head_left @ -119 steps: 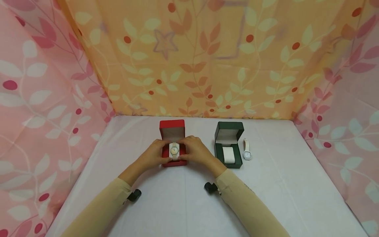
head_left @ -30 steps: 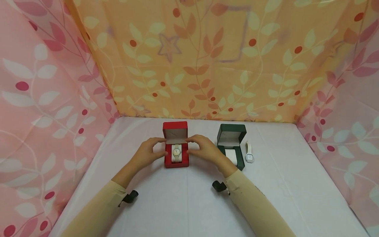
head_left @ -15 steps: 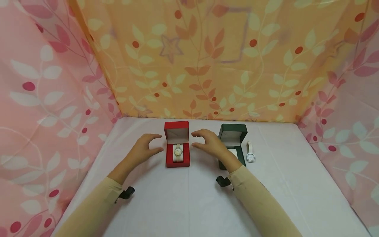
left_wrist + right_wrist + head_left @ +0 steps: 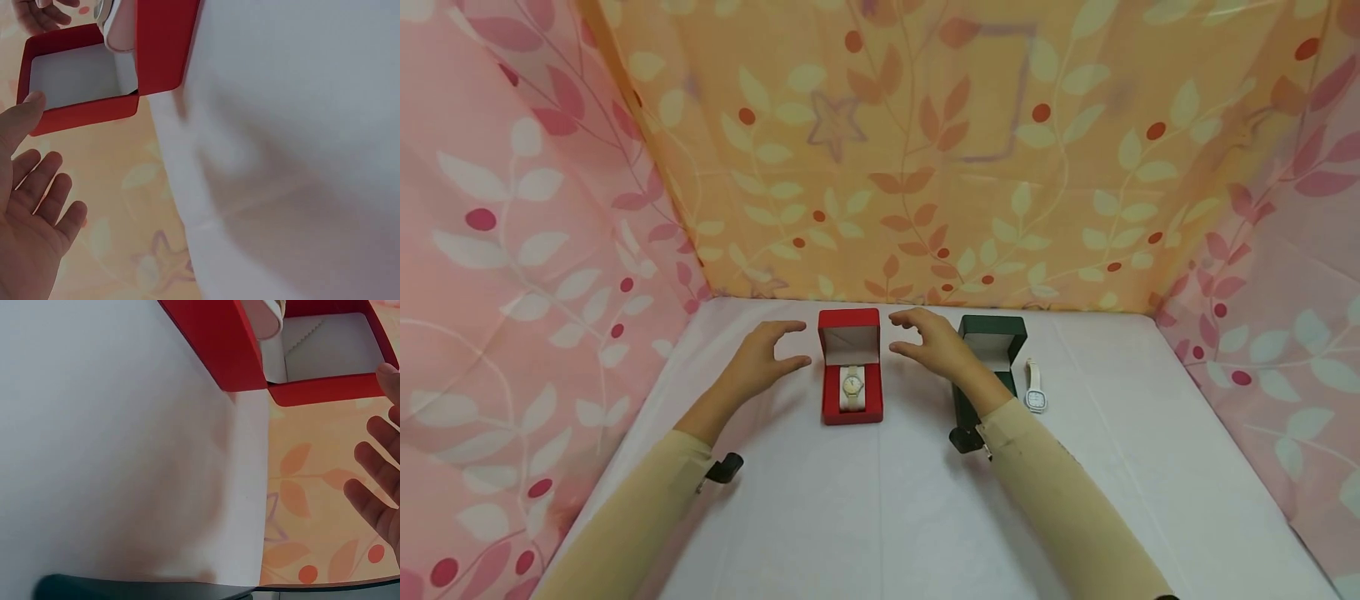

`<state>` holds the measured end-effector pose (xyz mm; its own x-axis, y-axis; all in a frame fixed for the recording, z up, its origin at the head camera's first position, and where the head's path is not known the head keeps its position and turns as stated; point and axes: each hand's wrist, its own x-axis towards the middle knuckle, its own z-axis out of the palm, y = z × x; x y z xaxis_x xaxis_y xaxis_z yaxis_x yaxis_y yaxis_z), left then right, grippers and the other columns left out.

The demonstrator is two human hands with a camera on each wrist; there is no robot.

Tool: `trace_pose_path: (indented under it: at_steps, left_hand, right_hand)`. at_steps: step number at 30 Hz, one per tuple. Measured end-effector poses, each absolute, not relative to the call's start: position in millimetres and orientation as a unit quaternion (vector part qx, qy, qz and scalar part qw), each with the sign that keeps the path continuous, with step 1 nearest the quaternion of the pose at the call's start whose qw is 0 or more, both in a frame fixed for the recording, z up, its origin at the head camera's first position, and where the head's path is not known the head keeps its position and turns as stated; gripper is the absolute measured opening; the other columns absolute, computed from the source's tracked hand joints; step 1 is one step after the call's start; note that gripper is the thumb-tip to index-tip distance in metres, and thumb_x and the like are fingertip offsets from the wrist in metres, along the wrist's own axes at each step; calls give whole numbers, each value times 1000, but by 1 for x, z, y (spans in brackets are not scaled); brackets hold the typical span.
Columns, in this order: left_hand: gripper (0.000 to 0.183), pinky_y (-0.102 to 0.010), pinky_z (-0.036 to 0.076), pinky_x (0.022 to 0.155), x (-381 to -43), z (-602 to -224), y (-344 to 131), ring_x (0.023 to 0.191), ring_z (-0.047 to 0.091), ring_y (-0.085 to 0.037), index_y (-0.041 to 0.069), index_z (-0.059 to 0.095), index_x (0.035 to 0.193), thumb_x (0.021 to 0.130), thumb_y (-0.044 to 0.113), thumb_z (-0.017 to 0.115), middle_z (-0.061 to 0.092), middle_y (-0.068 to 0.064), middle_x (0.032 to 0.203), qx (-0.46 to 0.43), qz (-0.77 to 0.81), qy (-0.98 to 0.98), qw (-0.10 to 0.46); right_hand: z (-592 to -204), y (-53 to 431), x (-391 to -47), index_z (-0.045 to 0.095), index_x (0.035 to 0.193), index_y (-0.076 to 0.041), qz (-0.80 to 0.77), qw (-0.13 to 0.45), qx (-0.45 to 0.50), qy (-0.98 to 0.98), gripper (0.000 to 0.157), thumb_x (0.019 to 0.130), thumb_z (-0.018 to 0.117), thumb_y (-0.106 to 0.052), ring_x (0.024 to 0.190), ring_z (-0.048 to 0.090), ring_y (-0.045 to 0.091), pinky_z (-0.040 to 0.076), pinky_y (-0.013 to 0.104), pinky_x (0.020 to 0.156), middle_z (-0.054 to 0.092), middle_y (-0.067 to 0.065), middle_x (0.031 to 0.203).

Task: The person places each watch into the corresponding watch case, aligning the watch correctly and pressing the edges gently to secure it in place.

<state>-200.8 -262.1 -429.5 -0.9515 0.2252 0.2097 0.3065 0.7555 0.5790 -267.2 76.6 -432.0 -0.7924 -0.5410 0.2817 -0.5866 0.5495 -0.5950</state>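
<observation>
A red watch box [image 4: 830, 400] stands on the white table with its lid raised. Inside it, a watch with a pale strap [image 4: 852, 386] is wrapped round a white cushion. My left hand [image 4: 758, 358] hovers left of the raised lid, thumb and fingers spread, holding nothing. Mirroring it on the lid's right side, my right hand [image 4: 931, 342] is likewise spread and bare. In the left wrist view the thumb overlaps the edge of the red lid [image 4: 81, 115]; the right wrist view shows the other hand's fingers [image 4: 375, 459] beside the same lid.
Behind my right forearm stands an open dark green watch box [image 4: 992, 327], partly hidden. A second watch, with a white strap [image 4: 1035, 392], lies on the table to its right. Patterned cloth walls [image 4: 910, 208] enclose the back and sides.
Both hands have let go of the watch and red box, drawn apart to either side, then risen toward the lid. The right forearm now covers more of the green box.
</observation>
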Motion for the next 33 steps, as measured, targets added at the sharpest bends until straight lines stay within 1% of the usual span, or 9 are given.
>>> trace_pose_path:
  at_steps: [6, 12, 15, 22, 25, 33]
  left_hand:
    - [65, -57, 37, 115, -209, -422, -261, 138, 46, -33, 12, 58, 144, 87, 29, 84, 58, -11, 144, -158, -309, -934, 80]
    - [64, -58, 35, 116, -215, -418, -258, 140, 45, -33, 12, 57, 144, 89, 33, 82, 57, -11, 145, -160, -302, -937, 79]
    - [64, -58, 35, 116, -219, -417, -257, 140, 45, -32, 12, 57, 144, 90, 35, 81, 57, -10, 145, -159, -298, -938, 78]
    - [64, -58, 36, 115, -226, -412, -252, 139, 45, -33, 10, 55, 146, 91, 31, 80, 56, -10, 145, -176, -291, -938, 66]
    - [63, -58, 36, 116, -229, -411, -250, 139, 45, -33, 11, 54, 146, 91, 29, 79, 55, -11, 146, -180, -284, -940, 61]
    - [58, -57, 35, 117, -234, -412, -246, 139, 46, -33, 11, 57, 144, 92, 26, 78, 56, -12, 145, -186, -290, -937, 61]
  right_hand:
    - [-427, 71, -275, 60, 140, -15, 354, 23, 332, -874, 55, 91, 80, -29, 124, 59, 23, 48, 45, 107, 64, 2, 137]
    - [-423, 66, -280, 56, 146, -13, 348, 14, 338, -875, 62, 91, 80, -29, 125, 58, 23, 47, 46, 108, 63, 2, 138]
    - [-421, 64, -282, 55, 147, -14, 347, 9, 337, -875, 63, 91, 80, -28, 125, 57, 23, 47, 46, 108, 63, 3, 138]
    - [-417, 56, -282, 56, 146, -20, 342, 2, 331, -879, 62, 90, 81, -24, 127, 57, 25, 47, 49, 108, 62, 1, 139]
    - [-415, 52, -281, 56, 147, -20, 324, 6, 328, -888, 62, 90, 81, -25, 128, 57, 25, 46, 48, 109, 63, 0, 139]
    - [-411, 47, -279, 59, 143, -18, 298, 24, 322, -898, 58, 90, 81, -25, 126, 58, 24, 47, 47, 109, 65, 3, 135]
